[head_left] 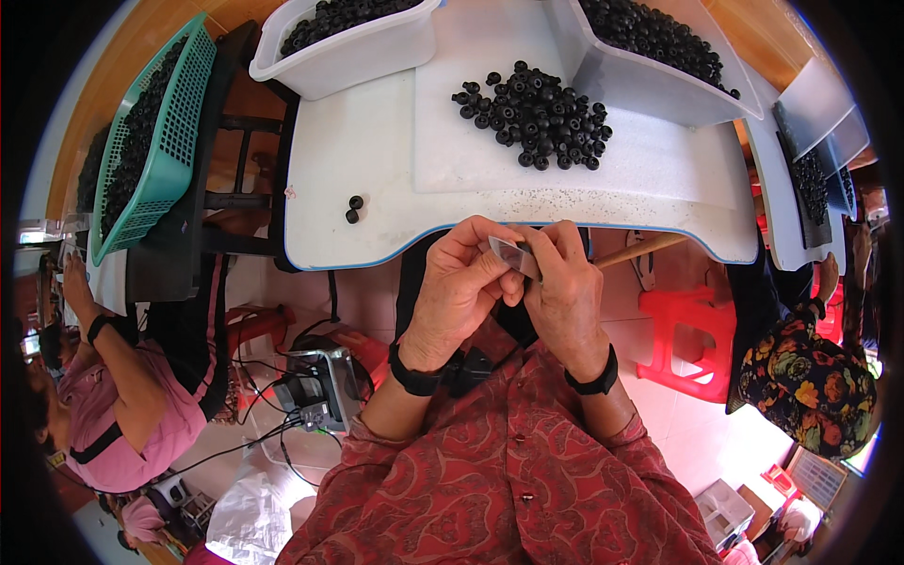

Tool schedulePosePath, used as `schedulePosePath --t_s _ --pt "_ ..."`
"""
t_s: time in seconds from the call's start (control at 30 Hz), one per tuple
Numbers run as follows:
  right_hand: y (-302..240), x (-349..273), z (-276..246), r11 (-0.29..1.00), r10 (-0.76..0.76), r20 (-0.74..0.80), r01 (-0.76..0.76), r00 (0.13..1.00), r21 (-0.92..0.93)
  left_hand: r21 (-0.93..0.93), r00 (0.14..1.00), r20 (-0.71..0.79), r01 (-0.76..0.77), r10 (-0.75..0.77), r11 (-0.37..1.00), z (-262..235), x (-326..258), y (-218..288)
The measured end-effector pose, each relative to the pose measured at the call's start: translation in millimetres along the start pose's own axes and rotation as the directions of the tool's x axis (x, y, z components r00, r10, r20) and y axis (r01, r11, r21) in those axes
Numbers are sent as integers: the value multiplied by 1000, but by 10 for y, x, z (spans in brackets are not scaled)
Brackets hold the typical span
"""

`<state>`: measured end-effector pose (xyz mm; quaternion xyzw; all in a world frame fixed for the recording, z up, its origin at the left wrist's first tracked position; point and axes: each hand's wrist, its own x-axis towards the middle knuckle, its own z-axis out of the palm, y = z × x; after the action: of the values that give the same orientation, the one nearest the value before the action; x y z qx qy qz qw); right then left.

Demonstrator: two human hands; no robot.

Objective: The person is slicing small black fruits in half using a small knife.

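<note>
In front of my chest, just off the near edge of the table, both hands meet with bent fingers. My left hand (446,294) pinches a small clear plastic piece (514,256) between thumb and forefinger. The fingers of my right hand (568,299) close on the other side of that piece. A bit of something dark shows by the right fingertips, too small to name. Beyond the hands, a loose heap of small round black parts (541,115), some with holes, lies on a white sheet (650,174). Two more black parts (354,209) lie apart at the left.
A white tub (353,64) and a clear bin (650,89), both with black parts, stand at the table's (325,231) far side. A green basket (179,141) is at the left. Co-workers sit on both sides. A red stool (690,334) and cables (273,433) are below.
</note>
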<state>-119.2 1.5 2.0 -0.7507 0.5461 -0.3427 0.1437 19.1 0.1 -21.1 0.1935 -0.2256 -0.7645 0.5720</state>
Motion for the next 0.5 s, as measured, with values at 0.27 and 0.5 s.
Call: schedulePosePath --t_s 0.27,0.5 --pt "186 51 -5 993 117 122 -118 986 -3 37 996 70 49 -52 998 65 -45 76" --pt "-52 74 -247 570 341 274 -429 899 700 6 991 -132 22 -21 1000 52 7 49"
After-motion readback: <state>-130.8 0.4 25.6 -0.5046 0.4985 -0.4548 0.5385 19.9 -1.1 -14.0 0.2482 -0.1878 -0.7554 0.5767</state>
